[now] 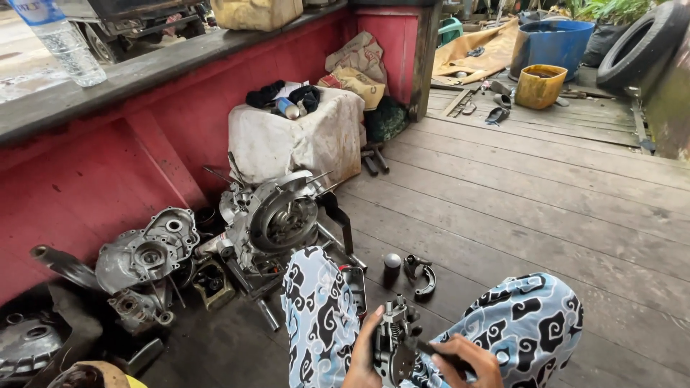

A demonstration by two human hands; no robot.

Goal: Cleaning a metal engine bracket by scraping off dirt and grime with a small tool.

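A small grey metal engine part point(394, 339) with studs on top sits between my knees, at the bottom of the view. My left hand point(361, 356) grips its left side. My right hand point(466, 363) holds a thin dark tool point(438, 352) whose tip touches the part's right side. Both knees are covered by blue and white patterned trousers point(528, 323). On the wooden floor just beyond my hands lie a small dark cylinder point(392, 264) and a curved metal bracket point(422, 275).
A stripped engine casing point(277, 219) and a second casing half point(147, 255) lie by the red wall point(93, 179). A dirty white container point(302, 140) stands behind them. A water bottle point(61, 39) stands on the ledge. Yellow bucket point(539, 86), blue tub point(553, 39) and tyre point(640, 43) stand at the back right.
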